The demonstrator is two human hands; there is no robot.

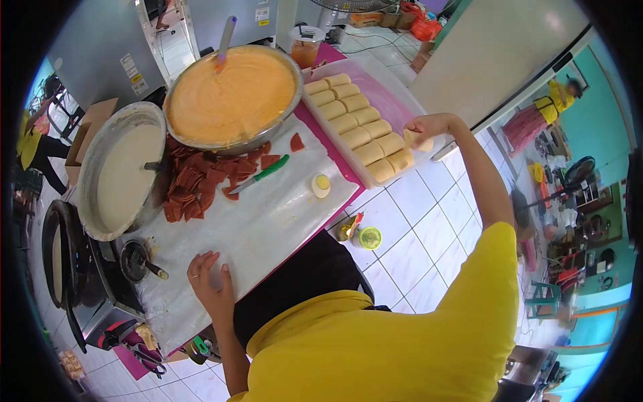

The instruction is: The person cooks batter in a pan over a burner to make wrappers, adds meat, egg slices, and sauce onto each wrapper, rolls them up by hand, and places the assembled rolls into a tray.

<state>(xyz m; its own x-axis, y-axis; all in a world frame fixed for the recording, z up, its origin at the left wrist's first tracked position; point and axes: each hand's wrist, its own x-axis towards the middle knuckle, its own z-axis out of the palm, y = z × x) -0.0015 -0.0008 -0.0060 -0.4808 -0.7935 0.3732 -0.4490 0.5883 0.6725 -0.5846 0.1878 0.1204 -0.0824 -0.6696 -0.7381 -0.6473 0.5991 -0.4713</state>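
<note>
My right hand (429, 127) reaches out to the plastic tray (402, 100) and grips a pale yellow roll (418, 141) at its near right end. Rows of similar rolls (357, 121) lie side by side in that tray. My left hand (209, 278) is at the near part of the white sheet (268, 224), fingers apart and holding nothing. A piece of boiled egg (321, 185), yolk showing, sits on the sheet. Beyond it, a green-handled knife (270, 168) lies against a pile of reddish-brown meat slices (197, 182).
A large bowl of orange mixture (231, 94) holds a purple-handled utensil (228, 37). Left of it stands a bowl of pale batter (127, 167). A dark pan (57, 251) and a round black utensil (136, 261) are at the left. A green-lidded jar (368, 238) is below the table edge.
</note>
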